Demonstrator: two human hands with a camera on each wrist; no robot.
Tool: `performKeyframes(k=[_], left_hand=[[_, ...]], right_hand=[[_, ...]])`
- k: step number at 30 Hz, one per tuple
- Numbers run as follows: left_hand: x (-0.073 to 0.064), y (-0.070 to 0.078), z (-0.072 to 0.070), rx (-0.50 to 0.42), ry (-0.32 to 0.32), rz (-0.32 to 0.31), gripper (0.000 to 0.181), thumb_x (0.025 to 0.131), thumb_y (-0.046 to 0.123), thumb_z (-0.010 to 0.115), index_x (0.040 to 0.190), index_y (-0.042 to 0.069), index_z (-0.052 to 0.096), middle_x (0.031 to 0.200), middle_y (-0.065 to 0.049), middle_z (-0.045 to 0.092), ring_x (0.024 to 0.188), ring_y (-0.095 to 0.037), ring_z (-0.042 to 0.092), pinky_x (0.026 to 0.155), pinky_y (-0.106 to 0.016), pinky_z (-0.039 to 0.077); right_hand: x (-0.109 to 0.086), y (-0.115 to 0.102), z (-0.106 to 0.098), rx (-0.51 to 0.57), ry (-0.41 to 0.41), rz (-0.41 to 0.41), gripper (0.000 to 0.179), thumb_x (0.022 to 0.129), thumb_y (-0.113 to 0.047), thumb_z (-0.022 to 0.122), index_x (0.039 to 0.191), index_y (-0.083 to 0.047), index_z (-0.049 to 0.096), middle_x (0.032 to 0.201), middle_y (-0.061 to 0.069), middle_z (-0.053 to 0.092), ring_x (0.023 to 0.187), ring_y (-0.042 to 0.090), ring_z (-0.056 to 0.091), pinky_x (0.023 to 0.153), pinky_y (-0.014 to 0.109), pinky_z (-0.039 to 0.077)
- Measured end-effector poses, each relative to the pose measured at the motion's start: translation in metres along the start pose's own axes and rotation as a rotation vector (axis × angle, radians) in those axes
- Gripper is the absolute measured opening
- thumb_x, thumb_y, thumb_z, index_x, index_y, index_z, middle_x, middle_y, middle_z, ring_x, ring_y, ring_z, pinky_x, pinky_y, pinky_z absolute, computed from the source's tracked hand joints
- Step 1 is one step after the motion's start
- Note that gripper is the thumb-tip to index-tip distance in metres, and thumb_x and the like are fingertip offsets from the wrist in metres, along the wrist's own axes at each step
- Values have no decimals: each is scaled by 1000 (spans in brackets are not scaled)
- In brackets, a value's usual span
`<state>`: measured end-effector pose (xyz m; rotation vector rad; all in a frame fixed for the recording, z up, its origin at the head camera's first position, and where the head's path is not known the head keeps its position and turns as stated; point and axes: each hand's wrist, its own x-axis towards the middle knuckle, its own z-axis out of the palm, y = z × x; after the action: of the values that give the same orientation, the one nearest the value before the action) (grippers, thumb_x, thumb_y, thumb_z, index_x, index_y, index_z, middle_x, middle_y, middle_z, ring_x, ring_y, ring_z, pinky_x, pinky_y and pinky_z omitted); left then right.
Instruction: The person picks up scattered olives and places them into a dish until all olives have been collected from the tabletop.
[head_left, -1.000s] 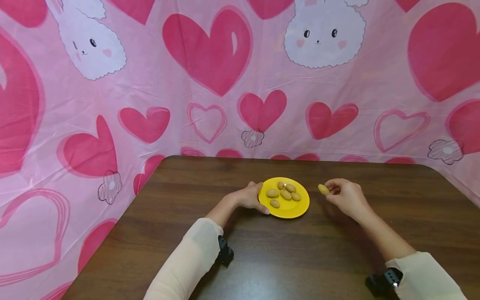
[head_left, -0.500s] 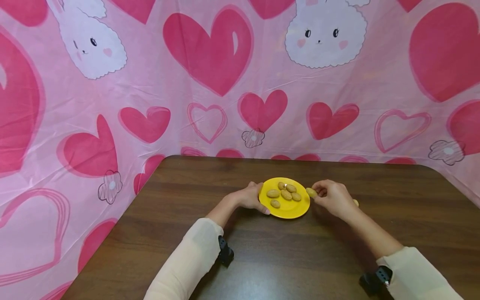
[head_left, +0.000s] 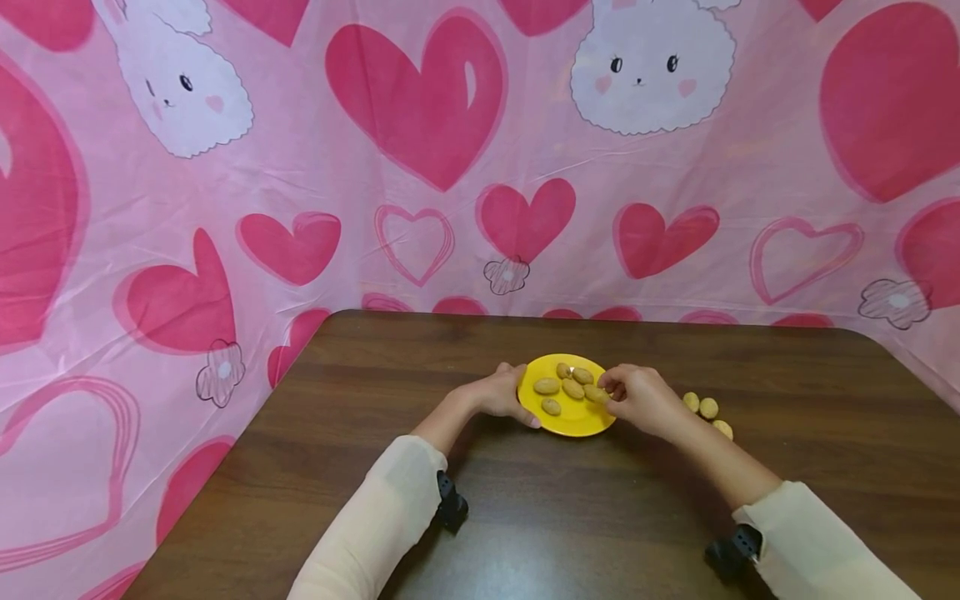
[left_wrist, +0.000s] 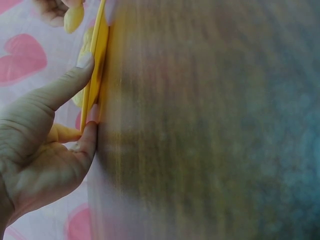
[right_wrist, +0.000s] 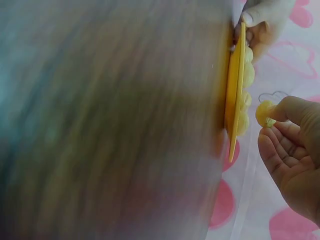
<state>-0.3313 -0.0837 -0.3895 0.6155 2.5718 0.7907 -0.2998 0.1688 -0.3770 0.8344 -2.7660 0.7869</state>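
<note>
A yellow plate stands on the table with several small yellow-brown ovals on it, which look like small potatoes. My left hand holds the plate's left rim, thumb along the near side; in the left wrist view the thumb lies against the rim. Over the plate's right edge, my right hand pinches another potato-like oval between thumb and fingertips. The right wrist view shows this held oval raised above the plate, apart from those on it.
Three more ovals lie on the brown wooden table, just beyond my right wrist. A pink cloth with hearts hangs behind the table and along its left side. Dark wrist devices sit at both cuffs.
My right hand has moved left, carrying its oval from beside the plate to over its right part. The ovals behind the right wrist have come into sight. My left hand stays on the rim.
</note>
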Motion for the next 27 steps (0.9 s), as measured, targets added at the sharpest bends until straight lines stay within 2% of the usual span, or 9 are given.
performKeyframes(k=[8,14,27], left_hand=[[-2,2,0,-1,0,-2,93,71,37,78,143,8,28,116,-5,40,106,-19,35,98,-36,36],[-3,2,-1,-1,-2,-14,95,72,37,78,145,7,25,121,-7,39,107,-19,36,100,-36,35],[0,0,0,-3,0,1,93,72,37,78,143,7,28,115,-6,40,105,-18,36,97,-35,36]], right_hand=[[6,-8,8,17,-63,-10,17,71,3,72,85,-1,65,74,0,57,67,13,53,60,26,49],[10,-14,12,25,-121,-8,14,74,1,73,86,-2,66,73,-1,56,66,13,52,60,25,48],[14,-17,19,6,-170,-35,17,73,1,74,87,-2,65,71,-3,56,64,11,50,59,24,47]])
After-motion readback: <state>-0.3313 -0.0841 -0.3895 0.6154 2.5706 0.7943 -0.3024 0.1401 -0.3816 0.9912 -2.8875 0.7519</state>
